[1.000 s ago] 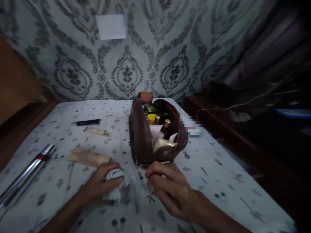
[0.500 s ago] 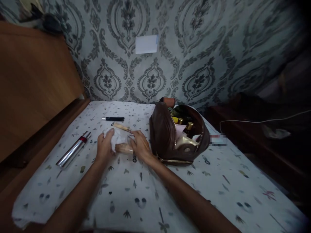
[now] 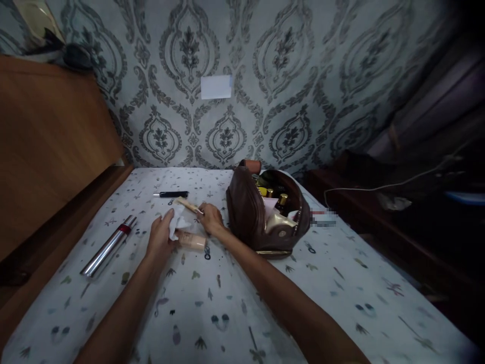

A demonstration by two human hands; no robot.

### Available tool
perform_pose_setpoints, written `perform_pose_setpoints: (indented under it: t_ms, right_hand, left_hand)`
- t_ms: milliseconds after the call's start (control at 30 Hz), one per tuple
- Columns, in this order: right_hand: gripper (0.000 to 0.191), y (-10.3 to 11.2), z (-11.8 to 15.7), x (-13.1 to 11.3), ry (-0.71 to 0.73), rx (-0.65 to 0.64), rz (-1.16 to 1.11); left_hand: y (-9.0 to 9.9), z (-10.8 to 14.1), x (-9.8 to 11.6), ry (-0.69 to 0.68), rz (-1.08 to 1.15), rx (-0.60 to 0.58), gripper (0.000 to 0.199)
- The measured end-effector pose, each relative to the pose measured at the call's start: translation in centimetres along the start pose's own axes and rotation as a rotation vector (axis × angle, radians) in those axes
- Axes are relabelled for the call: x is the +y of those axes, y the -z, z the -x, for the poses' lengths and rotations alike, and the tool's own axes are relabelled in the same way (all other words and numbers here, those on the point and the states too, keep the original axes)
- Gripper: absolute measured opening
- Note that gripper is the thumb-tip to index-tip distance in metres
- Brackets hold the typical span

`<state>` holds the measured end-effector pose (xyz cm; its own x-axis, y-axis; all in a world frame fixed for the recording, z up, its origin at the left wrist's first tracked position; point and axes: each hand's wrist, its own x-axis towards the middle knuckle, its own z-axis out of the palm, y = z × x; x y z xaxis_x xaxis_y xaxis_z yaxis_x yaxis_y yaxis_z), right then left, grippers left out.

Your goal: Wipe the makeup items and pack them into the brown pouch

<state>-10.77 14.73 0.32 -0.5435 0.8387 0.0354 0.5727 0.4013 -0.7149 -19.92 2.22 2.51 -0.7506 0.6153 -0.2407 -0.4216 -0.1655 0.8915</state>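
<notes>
My left hand (image 3: 162,233) is closed round a crumpled white tissue (image 3: 179,222). A beige tube with a clear cap (image 3: 192,240) lies beside its fingers, its left end against them. My right hand (image 3: 210,218) pinches the end of a slim pale beige tube (image 3: 187,205), which slants up to the left above the tissue. Just right of that hand stands an open brown bag (image 3: 248,207) with gold-capped bottles (image 3: 282,199) and a pale pouch inside.
A silver tube with a red band (image 3: 104,255) lies at the left, a black pen-like item (image 3: 173,194) behind the hands. Wooden furniture (image 3: 56,151) borders the cloth at left. A patterned wall rises behind. A blurred packet (image 3: 323,217) lies right of the bag.
The view has shifted, so the wall shows lower. My right hand has moved off the capped tube, which now shows more fully, and grips the slim tube's end.
</notes>
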Motion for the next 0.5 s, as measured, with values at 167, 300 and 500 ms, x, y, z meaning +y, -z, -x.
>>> perform_pose_setpoints:
  t_ms: [167,300,500]
  right_hand:
    - [0.016,0.1,1.3,0.6,-0.003,0.007,-0.378]
    - [0.023,-0.1,4.2,0.2,0.072,0.034,-0.627]
    - [0.011,0.0,8.9,-0.3,0.218,0.189,-0.613]
  left_hand:
    - [0.0,0.4,-0.5,0.000,-0.043,-0.049,0.038]
    - [-0.5,1.9,-1.2,-0.059,-0.136,-0.141,0.048]
    - [-2.0,4.5,-2.0,-0.067,-0.163,-0.306,0.060]
